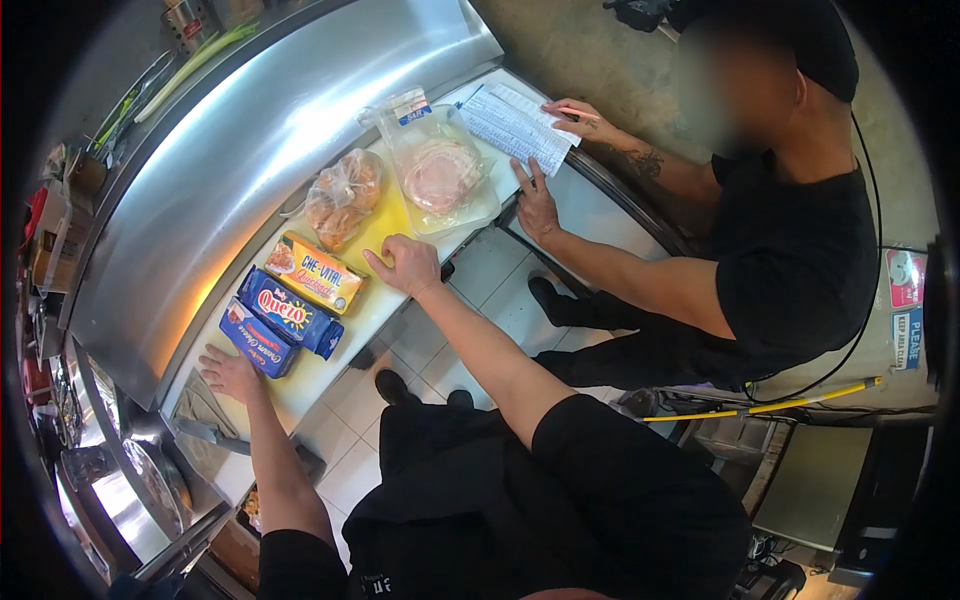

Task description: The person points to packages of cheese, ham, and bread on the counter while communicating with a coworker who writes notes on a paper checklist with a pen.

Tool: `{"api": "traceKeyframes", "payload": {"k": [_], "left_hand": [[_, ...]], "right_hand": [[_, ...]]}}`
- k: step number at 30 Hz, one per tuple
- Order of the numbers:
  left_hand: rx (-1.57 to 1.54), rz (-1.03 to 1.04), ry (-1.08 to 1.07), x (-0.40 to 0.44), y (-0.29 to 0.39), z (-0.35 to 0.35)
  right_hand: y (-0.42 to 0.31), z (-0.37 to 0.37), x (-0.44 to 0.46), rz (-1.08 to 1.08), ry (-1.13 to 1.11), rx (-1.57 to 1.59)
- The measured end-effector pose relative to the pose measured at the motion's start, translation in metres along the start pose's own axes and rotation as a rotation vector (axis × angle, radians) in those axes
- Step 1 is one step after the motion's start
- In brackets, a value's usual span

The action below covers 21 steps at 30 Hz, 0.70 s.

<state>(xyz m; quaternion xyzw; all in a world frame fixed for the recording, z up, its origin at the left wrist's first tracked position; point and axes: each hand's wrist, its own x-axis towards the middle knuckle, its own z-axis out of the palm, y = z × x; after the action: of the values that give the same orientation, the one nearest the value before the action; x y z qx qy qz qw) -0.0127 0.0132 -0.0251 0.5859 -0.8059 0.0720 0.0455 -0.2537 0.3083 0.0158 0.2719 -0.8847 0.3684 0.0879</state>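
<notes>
My left hand point(230, 374) lies on the counter with its fingers spread, beside the blue cream cheese box point(258, 340), and holds nothing. My right hand point(408, 264) rests near the counter's front edge, right of the yellow Che-Vital box point(316, 272), its fingers bent but apart and nothing seen in them. Between the two boxes lies a blue Quezo pack point(290, 311). Beyond my right hand are a knotted clear bag of brownish-orange food point(343, 198) and a clear package of sliced pink meat point(442, 177).
A person in black point(800, 240) stands at the right, holding a pen over written sheets point(515, 125). A knife point(212, 437) lies at the counter's left end. Stainless metal point(270, 130) curves behind the counter point(318, 387). Green stalks point(195, 72) lie beyond it.
</notes>
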Motion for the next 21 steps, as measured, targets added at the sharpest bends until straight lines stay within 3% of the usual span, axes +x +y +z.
{"api": "traceKeyframes", "payload": {"k": [21], "left_hand": [[0.009,-0.011,-0.007,0.0011,0.0003,0.0023]], "right_hand": [[0.0,-0.0006,0.0002,0.018,-0.056,-0.024]]}}
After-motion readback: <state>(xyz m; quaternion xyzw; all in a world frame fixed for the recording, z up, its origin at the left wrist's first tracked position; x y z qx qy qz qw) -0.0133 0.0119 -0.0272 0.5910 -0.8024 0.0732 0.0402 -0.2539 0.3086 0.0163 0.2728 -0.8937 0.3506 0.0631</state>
